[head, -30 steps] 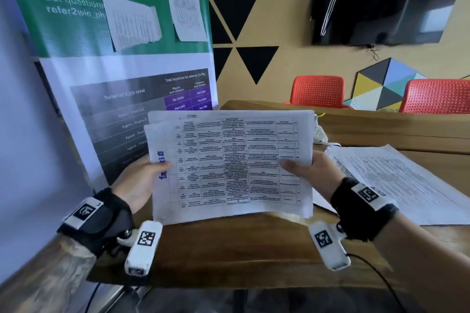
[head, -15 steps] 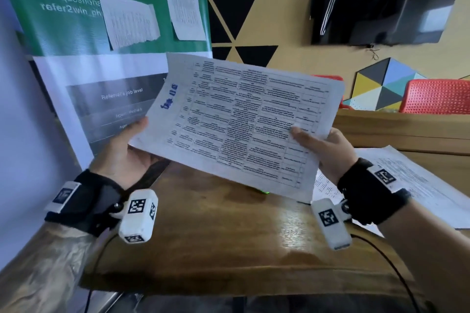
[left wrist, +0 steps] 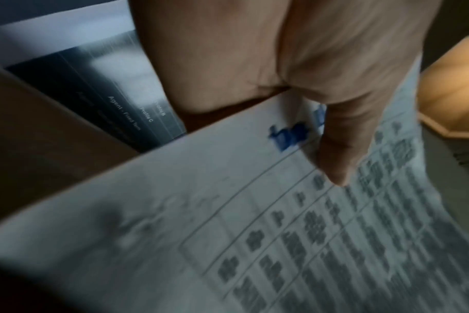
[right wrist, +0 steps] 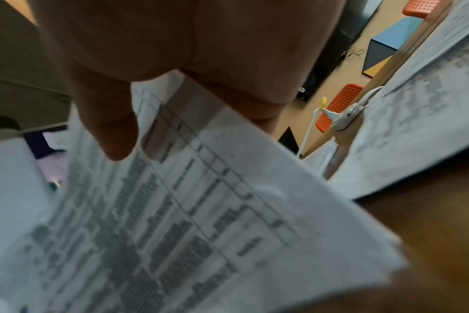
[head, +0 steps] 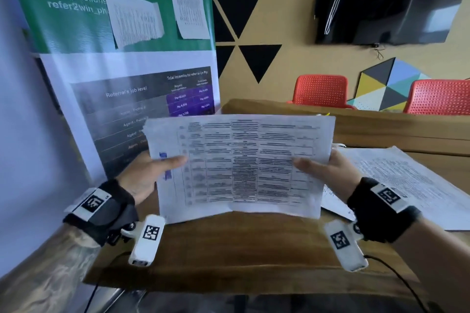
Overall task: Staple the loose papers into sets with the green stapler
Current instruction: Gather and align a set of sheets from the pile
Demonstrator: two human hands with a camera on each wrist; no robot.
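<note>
I hold a small stack of printed table sheets [head: 241,165] upright, its bottom edge on or just above the wooden table [head: 241,249]. My left hand [head: 152,173] pinches the stack's left edge, thumb [left wrist: 335,148] on the front beside a blue marking. My right hand [head: 328,170] pinches the right edge, thumb [right wrist: 113,127] on the front. The sheets' edges look slightly uneven at the top left. A sliver of green [right wrist: 54,186] shows behind the stack in the right wrist view; I cannot tell whether it is the stapler.
More printed papers [head: 407,185] lie on the table at the right. A white cable and plug [right wrist: 343,118] sit at the table's far edge. A banner [head: 114,71] stands at the left; red chairs [head: 320,90] are behind a raised wooden ledge.
The stack was lifted and tilted half a second ago; now it is back down, upright and level, near the table. Both hands have kept their grip.
</note>
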